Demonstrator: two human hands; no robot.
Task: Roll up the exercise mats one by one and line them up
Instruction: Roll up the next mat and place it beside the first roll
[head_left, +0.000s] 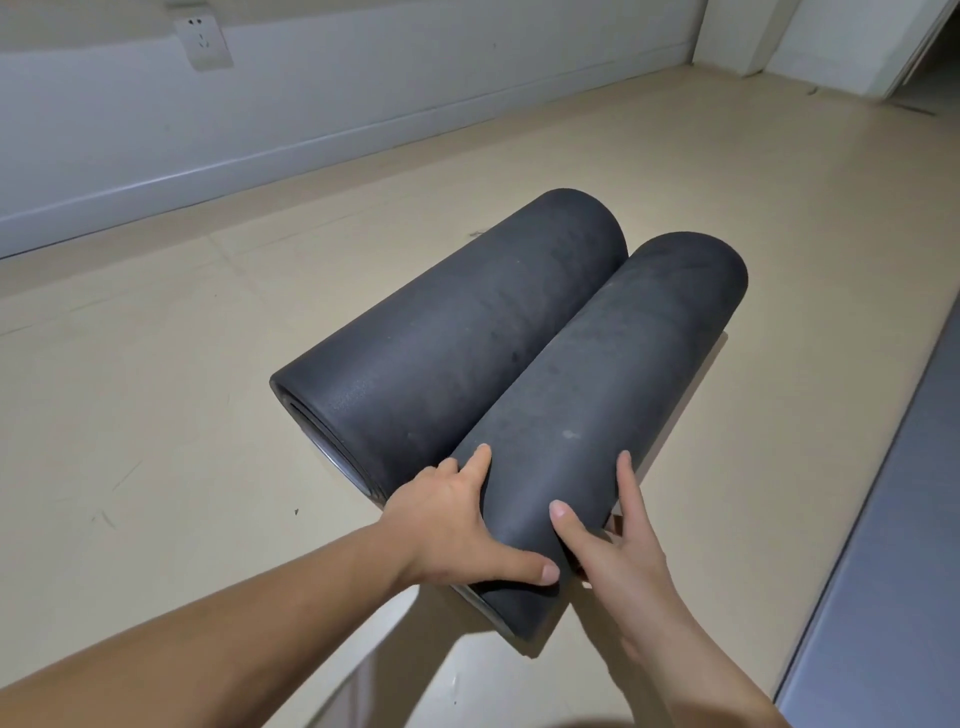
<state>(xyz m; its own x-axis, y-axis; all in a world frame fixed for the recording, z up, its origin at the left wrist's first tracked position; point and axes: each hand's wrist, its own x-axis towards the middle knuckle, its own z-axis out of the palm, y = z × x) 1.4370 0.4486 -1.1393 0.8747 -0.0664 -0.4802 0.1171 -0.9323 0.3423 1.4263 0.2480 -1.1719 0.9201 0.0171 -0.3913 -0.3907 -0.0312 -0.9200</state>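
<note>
Two dark grey rolled mats lie side by side on the beige floor, touching along their length. The left roll (457, 332) is thicker, and its spiral end faces me. The right roll (613, 395) is slimmer. My left hand (457, 525) grips the right roll's near end from the left, thumb across the front. On the same end my right hand (618, 545) holds from the right, fingers spread along the side.
A white wall with a baseboard (208, 171) runs along the back left, with a socket (203, 39) on it. A grey flat mat or floor strip (883, 545) lies at the right edge. A doorway corner (883, 52) is at the top right.
</note>
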